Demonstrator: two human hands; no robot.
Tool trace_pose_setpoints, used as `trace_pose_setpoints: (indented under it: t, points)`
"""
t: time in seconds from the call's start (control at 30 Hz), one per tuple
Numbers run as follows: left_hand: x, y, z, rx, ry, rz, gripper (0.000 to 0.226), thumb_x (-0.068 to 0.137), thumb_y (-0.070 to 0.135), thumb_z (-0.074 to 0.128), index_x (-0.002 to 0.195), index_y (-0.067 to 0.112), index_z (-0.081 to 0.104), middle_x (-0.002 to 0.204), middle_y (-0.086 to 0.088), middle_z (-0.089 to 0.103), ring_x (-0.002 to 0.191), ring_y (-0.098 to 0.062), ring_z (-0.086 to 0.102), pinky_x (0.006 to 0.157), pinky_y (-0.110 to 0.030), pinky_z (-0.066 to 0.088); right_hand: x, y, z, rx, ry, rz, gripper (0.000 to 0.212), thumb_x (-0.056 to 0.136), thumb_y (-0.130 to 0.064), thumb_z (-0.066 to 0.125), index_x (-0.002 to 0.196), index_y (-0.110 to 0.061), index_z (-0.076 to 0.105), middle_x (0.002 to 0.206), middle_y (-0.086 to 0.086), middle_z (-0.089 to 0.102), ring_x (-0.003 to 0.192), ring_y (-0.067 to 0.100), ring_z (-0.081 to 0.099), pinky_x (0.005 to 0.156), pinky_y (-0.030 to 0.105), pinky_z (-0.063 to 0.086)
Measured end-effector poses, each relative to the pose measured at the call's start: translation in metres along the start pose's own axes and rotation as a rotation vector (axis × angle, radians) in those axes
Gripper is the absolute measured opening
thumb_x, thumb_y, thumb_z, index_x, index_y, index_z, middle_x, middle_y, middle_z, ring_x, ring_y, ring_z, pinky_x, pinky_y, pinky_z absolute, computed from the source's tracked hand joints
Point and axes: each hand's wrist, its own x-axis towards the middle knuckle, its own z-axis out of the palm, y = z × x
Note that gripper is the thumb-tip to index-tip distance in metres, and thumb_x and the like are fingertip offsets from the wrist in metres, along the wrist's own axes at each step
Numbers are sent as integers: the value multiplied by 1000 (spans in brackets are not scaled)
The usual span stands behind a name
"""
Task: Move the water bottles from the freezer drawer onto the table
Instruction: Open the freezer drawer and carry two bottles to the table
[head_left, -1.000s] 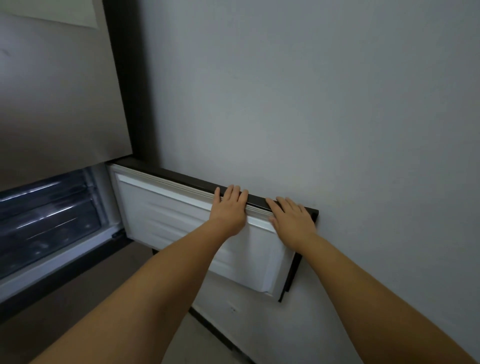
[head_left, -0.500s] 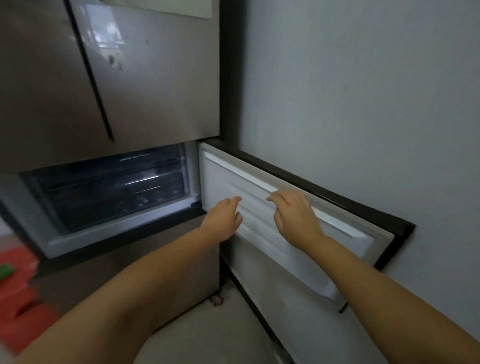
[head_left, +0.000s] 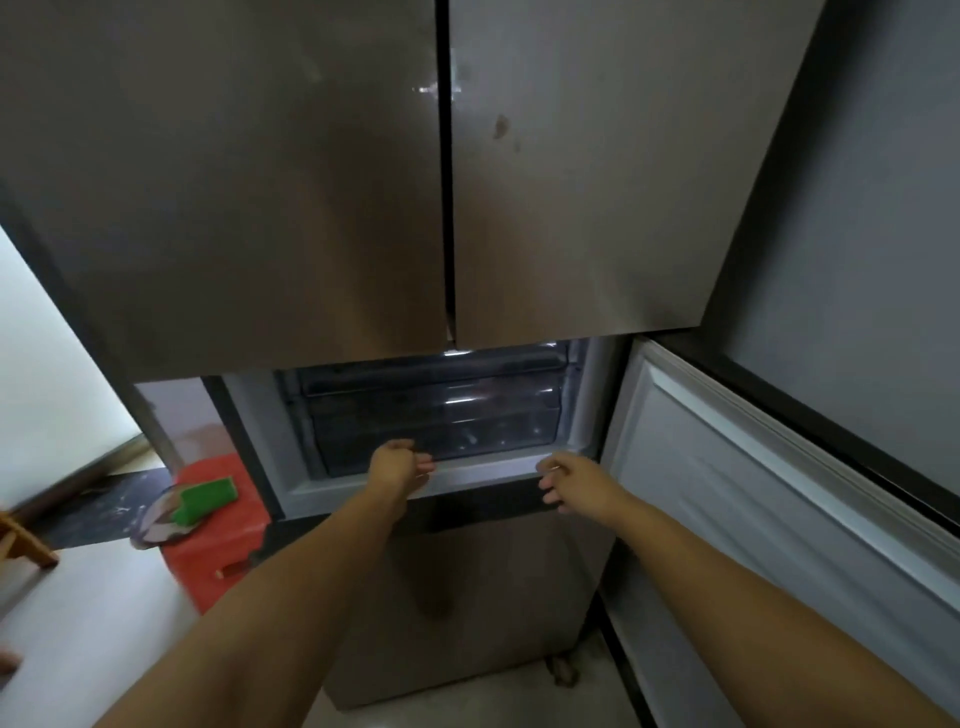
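Since leaving the door (head_left: 753, 493), both hands, left (head_left: 397, 470) and right (head_left: 571, 480), reach emptily, loosely curled, toward the freezer drawer (head_left: 441, 421).

Glossy brushed-metal fridge doors (head_left: 311, 182), translucent smoky plastic freezer drawer (head_left: 436, 421)

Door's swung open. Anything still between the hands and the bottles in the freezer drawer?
Yes: the dark translucent drawer front is still pushed in, closing off the compartment. The left hand and right hand sit at its lower edge, with no grip visible. The open freezer door stands clear to the right. No bottles can be made out.
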Motion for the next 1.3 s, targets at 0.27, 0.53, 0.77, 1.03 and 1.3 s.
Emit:
trace_pose_setpoints:
  t: [0.27, 0.53, 0.77, 1.03, 1.3]
  points:
    - [92, 50, -31, -596, 84, -166, 33, 97, -7, 25, 117, 1, 49, 118, -25, 54, 96, -33, 59, 102, -43, 43, 125, -89, 36, 889, 108, 221, 37, 102, -6, 33, 139, -4, 37, 134, 20, 52, 125, 34, 51, 93, 42, 46]
    - [124, 48, -38, -649, 128, -107, 39, 94, -8, 24, 127, -13, 45, 91, -28, 57, 86, -34, 59, 107, -51, 38, 167, -87, 39, 1010, 206, 298, 25, 101, -8, 28, 82, -9, 45, 82, 5, 47, 68, 15, 49, 75, 32, 49]
    - [97, 36, -36, -727, 153, -96, 32, 98, -5, 26, 107, 0, 56, 96, -17, 61, 85, -30, 60, 98, -46, 46, 146, -63, 31, 1275, 140, 255, 24, 95, 4, 33, 84, -5, 53, 81, 14, 58, 74, 23, 57, 95, 43, 46]
    - [18, -5, -37, -708, 323, -94, 21, 94, -9, 36, 100, -2, 55, 88, -15, 57, 71, -18, 57, 71, -31, 52, 71, -23, 31, 1138, 115, 265, 31, 88, 15, 25, 79, -3, 49, 87, 15, 57, 92, 26, 57, 94, 45, 46]
    - [-68, -64, -51, -654, 337, -100, 21, 92, -10, 35, 86, -3, 54, 77, -13, 55, 68, -18, 57, 64, -30, 53, -20, 26, 29, 1039, 54, 308, 28, 86, 14, 25, 87, -1, 49, 90, 16, 57, 88, 28, 60, 64, 37, 50]
